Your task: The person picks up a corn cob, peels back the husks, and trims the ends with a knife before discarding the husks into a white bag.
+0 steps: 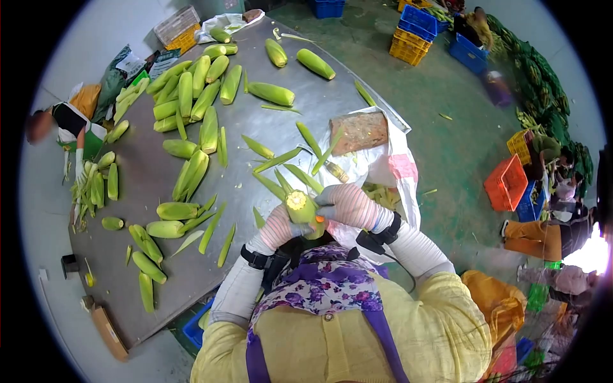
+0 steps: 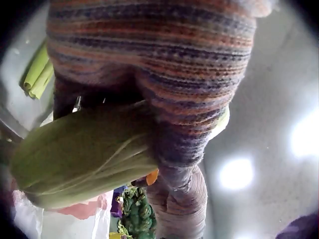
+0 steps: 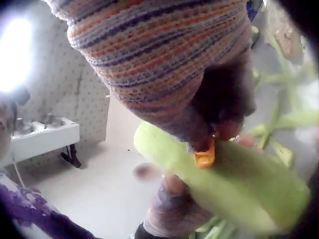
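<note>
An ear of corn in its green husk (image 1: pixel 302 212) is held close to the chest, its cut pale end facing up in the head view. My left hand (image 1: pixel 278 228), in a striped knit glove, grips the ear (image 2: pixel 84 154) from the side. In the right wrist view my right hand (image 3: pixel 164 69), gloved alike with bare fingertips, pinches a small orange piece (image 3: pixel 204 157) against the husk. That piece looks like a small plastic tool; its working edge is hidden. Loose husk leaves (image 1: pixel 304 177) lie on the metal table just beyond the ear.
Many husked-on ears (image 1: pixel 198 83) cover the left side of the metal table (image 1: pixel 249 185). A brown block (image 1: pixel 359 133) sits on a white sack (image 1: pixel 401 185) at the right edge. Across the table another person's gloved hand (image 1: pixel 80 165) is near more ears. Crates (image 1: pixel 408 48) stand on the floor.
</note>
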The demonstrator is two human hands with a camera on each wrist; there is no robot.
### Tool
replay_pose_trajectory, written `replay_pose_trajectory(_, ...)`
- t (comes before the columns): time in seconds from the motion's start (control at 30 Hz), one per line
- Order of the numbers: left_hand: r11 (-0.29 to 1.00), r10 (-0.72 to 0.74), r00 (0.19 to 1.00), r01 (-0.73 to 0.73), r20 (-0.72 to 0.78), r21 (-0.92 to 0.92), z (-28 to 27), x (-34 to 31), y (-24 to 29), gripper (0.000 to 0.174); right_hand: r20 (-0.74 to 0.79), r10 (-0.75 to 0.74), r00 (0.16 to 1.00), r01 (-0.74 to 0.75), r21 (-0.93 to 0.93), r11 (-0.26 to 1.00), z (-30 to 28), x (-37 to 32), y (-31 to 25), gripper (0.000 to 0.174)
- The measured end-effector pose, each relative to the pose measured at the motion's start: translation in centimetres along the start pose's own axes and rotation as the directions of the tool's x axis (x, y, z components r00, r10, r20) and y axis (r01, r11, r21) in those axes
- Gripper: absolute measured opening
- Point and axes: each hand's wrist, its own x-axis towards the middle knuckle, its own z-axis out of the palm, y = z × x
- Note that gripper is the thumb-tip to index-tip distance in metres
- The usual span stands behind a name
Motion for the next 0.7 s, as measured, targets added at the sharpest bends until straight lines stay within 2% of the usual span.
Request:
replay_pose_trajectory(0.03, 0.997, -0.029, 1.000, 0.028, 0.006, 0.076, -0.2, 0.0, 0.0, 0.077, 0.024, 0.024, 0.999, -0.024, -0.013, 1.000, 0.0, 0.0, 0.0, 0.038)
replay_pose_trajectory(0.13, 0.998, 0.023, 0.996, -0.028, 0.083, 0.054, -0.2, -0.4, 0.5, 0.079, -0.027, -0.061, 0.998, 0.063, 0.076, 0.995, 0.5, 0.0, 1.3, 0.038)
replay_pose_trajectory(0.23, 0.995, 0.083, 0.993, -0.088, 0.087, 0.046, 0.0, -0.5, 0.5, 0.082, -0.018, -0.043, 0.999, 0.044, 0.051, 0.998, -0.1, 0.0, 0.4, 0.035)
replay_pose_trajectory(0.33, 0.997, 0.077, 0.995, -0.075, 0.065, -0.037, -0.1, -0.2, 0.0, 0.087, -0.141, 0.104, 0.985, -0.098, 0.044, 0.994, 0.8, 0.8, -0.4, 0.031)
replay_pose_trajectory(0.37, 0.997, 0.075, 0.991, -0.075, 0.109, 0.002, -0.2, 0.0, 0.1, 0.090, -0.139, 0.119, 0.983, -0.117, 0.021, 0.993, 1.1, 1.3, -0.1, 0.031)
replay_pose_trajectory(0.47, 0.988, 0.075, 0.974, -0.102, 0.214, 0.115, -0.9, 0.4, 0.9, 0.099, -0.236, 0.052, 0.970, -0.011, 0.174, 0.985, 2.1, 1.0, 0.0, 0.036)
replay_pose_trajectory(0.5, 0.982, 0.081, 0.969, -0.117, 0.234, 0.147, -1.1, 0.4, 0.6, 0.101, -0.250, -0.029, 0.968, 0.094, 0.255, 0.962, 2.0, 0.7, 0.0, 0.035)
replay_pose_trajectory(0.6, 0.965, 0.057, 0.955, -0.128, 0.292, 0.229, -1.7, 1.1, -1.4, 0.106, -0.338, -0.256, 0.906, 0.323, 0.159, 0.933, 1.7, 0.8, 0.3, 0.033)
replay_pose_trajectory(0.63, 0.958, 0.042, 0.950, -0.127, 0.310, 0.257, -1.9, 1.5, -1.7, 0.108, -0.302, -0.231, 0.925, 0.297, 0.194, 0.935, 1.6, 0.7, 0.3, 0.031)
replay_pose_trajectory(0.7, 0.883, -0.061, 0.955, -0.084, 0.290, 0.462, -0.7, 1.7, 1.6, 0.098, -0.228, -0.186, 0.956, 0.243, 0.256, 0.936, 1.3, 0.6, 0.2, 0.027)
